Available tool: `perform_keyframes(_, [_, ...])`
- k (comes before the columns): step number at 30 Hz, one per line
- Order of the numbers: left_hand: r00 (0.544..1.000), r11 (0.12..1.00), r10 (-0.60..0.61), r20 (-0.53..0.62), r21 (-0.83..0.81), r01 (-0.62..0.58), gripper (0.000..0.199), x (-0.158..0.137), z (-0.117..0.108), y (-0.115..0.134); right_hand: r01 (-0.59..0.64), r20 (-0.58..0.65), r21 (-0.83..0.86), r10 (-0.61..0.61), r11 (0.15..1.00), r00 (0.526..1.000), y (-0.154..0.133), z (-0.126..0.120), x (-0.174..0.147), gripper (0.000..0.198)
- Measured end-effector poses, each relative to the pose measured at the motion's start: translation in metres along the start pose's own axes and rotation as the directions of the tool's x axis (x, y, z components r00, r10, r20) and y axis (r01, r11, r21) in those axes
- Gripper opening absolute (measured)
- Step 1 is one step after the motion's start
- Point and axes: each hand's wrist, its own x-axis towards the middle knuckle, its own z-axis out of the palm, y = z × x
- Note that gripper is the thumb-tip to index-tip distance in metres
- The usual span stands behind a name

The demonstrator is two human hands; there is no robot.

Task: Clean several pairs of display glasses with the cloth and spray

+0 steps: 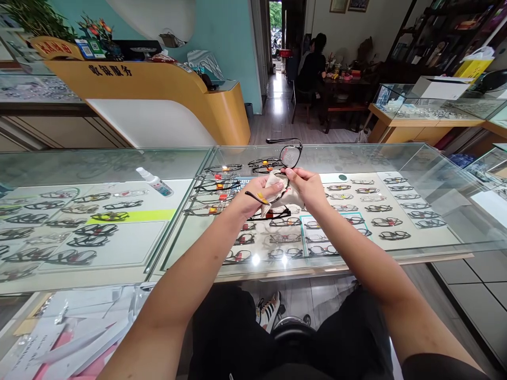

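Note:
Above the glass counter, my two hands hold a pair of black-framed eyeglasses (291,156) together with a pale cloth (276,182). My left hand (255,194) is closed on the cloth, which wraps around one lens; a temple arm sticks out below it. My right hand (306,184) pinches the frame near the bridge, and some cloth lies under its fingers. The other lens and temple point up and away from me. Under and beside my hands, several eyeglasses (217,184) with small coloured tags lie on the counter top.
The glass display counter (190,158) spans the view, with rows of eyeglasses inside. A white spray bottle (155,182) lies on it at left. Papers and plastic sleeves (79,327) fill an open space at lower left. A person (312,63) sits at a far table.

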Motion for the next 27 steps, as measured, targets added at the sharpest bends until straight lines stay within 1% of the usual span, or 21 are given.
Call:
perform_keyframes(2, [1.0, 1.0, 0.027, -0.015, 0.015, -0.027, 0.064, 0.002, -0.001, -0.003, -0.011, 0.015, 0.012, 0.01, 1.0, 1.0, 0.002, 0.001, 0.0, 0.059])
perform_keyframes(5, [0.998, 0.999, 0.052, -0.047, 0.002, -0.052, 0.065, 0.001, -0.001, -0.001, -0.027, 0.027, 0.024, 0.027, 0.999, 0.999, 0.004, 0.003, 0.0, 0.072])
perform_keyframes(8, [0.989, 0.993, 0.101, -0.107, -0.05, -0.107, 0.064, -0.003, 0.003, 0.004, 0.013, 0.039, -0.024, -0.012, 1.0, 0.999, 0.005, 0.004, 0.0, 0.081])
perform_keyframes(12, [0.974, 0.98, 0.171, -0.146, -0.078, -0.184, 0.064, -0.004, 0.007, 0.007, 0.022, 0.151, -0.013, -0.02, 1.0, 0.988, 0.006, 0.007, -0.003, 0.075])
perform_keyframes(15, [0.966, 0.974, 0.2, -0.164, -0.078, -0.215, 0.064, -0.002, 0.005, 0.007, 0.057, 0.205, -0.032, -0.049, 0.998, 0.978, 0.007, 0.009, -0.004, 0.071])
perform_keyframes(17, [0.951, 0.966, 0.24, -0.198, -0.046, -0.253, 0.062, -0.001, 0.001, 0.009, 0.087, 0.209, -0.062, -0.072, 0.994, 0.975, 0.008, 0.008, -0.004, 0.072])
perform_keyframes(19, [0.938, 0.962, 0.268, -0.221, 0.004, -0.274, 0.061, 0.0, -0.003, 0.013, 0.108, 0.176, -0.085, -0.092, 0.99, 0.98, 0.008, 0.005, -0.001, 0.073])
perform_keyframes(20, [0.939, 0.963, 0.266, -0.217, 0.02, -0.268, 0.061, 0.0, -0.004, 0.014, 0.109, 0.151, -0.088, -0.095, 0.99, 0.984, 0.008, 0.002, 0.001, 0.072])
perform_keyframes(22, [0.959, 0.975, 0.223, -0.174, 0.027, -0.221, 0.062, -0.002, -0.004, 0.016, 0.078, 0.119, -0.064, -0.07, 0.995, 0.99, 0.005, -0.002, 0.004, 0.066])
perform_keyframes(24, [0.975, 0.983, 0.182, -0.13, 0.015, -0.182, 0.064, -0.004, -0.001, 0.014, 0.017, 0.141, -0.006, -0.016, 1.0, 0.99, 0.003, -0.004, 0.006, 0.059])
perform_keyframes(27, [0.988, 0.99, 0.14, -0.071, -0.003, -0.14, 0.067, -0.008, 0.006, 0.008, -0.059, 0.189, 0.083, 0.042, 0.995, 0.981, 0.001, -0.003, 0.004, 0.057])
